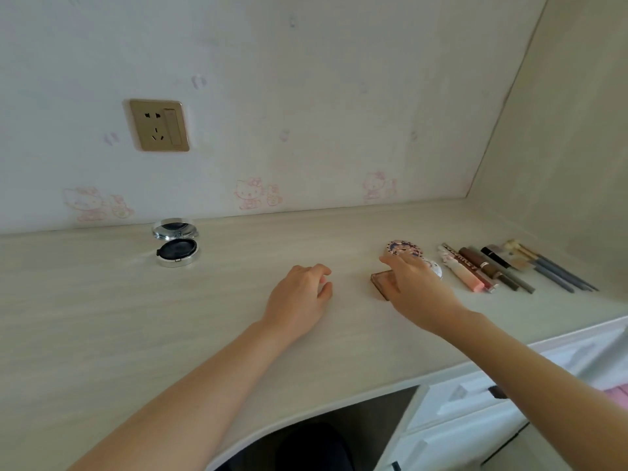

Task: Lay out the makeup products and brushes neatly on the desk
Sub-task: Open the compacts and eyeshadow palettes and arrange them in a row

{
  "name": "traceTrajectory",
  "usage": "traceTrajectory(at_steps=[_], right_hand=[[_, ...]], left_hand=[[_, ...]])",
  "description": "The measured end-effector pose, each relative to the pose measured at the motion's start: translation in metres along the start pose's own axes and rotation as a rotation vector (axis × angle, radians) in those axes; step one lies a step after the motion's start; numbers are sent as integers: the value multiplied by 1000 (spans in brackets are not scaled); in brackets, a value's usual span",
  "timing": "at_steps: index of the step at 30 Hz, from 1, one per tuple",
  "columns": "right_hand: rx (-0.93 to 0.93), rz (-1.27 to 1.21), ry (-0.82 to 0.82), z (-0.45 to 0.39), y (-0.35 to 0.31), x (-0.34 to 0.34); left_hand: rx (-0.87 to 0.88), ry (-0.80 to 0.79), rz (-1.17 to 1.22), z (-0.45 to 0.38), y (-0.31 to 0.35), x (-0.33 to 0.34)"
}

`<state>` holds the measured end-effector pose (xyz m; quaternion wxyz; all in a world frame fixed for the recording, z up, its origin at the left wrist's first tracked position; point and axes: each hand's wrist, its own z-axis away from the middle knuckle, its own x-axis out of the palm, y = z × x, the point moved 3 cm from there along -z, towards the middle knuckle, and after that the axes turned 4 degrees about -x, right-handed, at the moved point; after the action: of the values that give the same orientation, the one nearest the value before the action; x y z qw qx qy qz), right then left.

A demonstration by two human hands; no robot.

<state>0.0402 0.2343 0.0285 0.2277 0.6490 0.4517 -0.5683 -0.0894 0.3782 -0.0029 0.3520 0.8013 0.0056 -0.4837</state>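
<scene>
Right hand (413, 280) lies flat-fingered over a small brownish square palette (380, 283), fingers straight and pressing or nudging it rather than curled round it; left hand (302, 294) rests on the desk (102, 317) beside it, fingers loosely curled, holding nothing. Risk: the palette sits just beside a round patterned compact (402, 248) and a white round compact (436, 268), so a careless push could knock them into the row of tubes (465, 271) and brushes (550, 270) to the right and skew the line. Tubes are cylindrical, would probably roll if bumped. An open round cushion compact (176, 244) stands well apart at the left near the wall, lid tipped up, mirror showing; a sleeve or forearm sweeping across could snap it closed or slide it. It likely still needs joining the row. Materials: desk is pale wood-grain laminate, smooth, so things will slide easily. Cushion compact has a shiny silver rim, dark insert. Brushes have slim grey handles, pale bristle heads. Palette looks like hard glossy plastic.
</scene>
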Motion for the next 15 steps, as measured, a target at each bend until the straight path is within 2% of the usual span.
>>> traceTrajectory(at_steps=[8, 15], right_hand=[[155, -10, -44, -40, 68, -9], [316, -81, -104, -79, 106, 6]], left_hand=[[-7, -98, 115, -61, 28, 49], [-86, -219, 63, -113, 48, 90]])
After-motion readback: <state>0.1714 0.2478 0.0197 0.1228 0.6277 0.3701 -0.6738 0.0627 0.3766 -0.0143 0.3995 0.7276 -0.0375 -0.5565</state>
